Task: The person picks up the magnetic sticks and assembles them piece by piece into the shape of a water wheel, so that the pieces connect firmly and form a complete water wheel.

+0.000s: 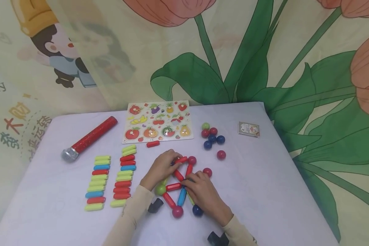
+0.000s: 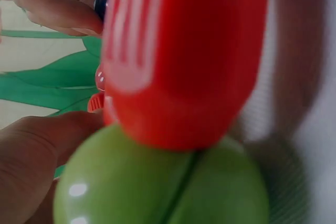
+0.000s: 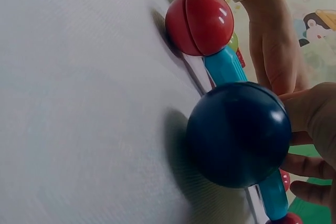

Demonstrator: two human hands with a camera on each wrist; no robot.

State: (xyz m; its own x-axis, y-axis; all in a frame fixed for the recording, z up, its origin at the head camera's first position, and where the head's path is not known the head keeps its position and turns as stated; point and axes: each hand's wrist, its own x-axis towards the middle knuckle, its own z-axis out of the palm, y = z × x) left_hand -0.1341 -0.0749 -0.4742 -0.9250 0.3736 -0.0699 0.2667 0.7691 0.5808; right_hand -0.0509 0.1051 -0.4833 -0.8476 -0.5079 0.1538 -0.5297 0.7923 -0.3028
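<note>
A frame of coloured magnetic sticks and balls lies between the hands. At its far left corner my left hand grips a dark blue ball, mostly covered by fingers, beside a red stick that runs to a magenta ball. My right hand reaches over the middle; in the left wrist view its fingers hold another dark blue ball. A green ball joins red sticks under the left wrist. Nearer me are a magenta ball, a blue stick and a navy ball.
Two columns of yellow, blue and red sticks lie left, near a red microphone. Behind stand a fruit puzzle board and a loose red stick. Several loose balls and a small card box lie right.
</note>
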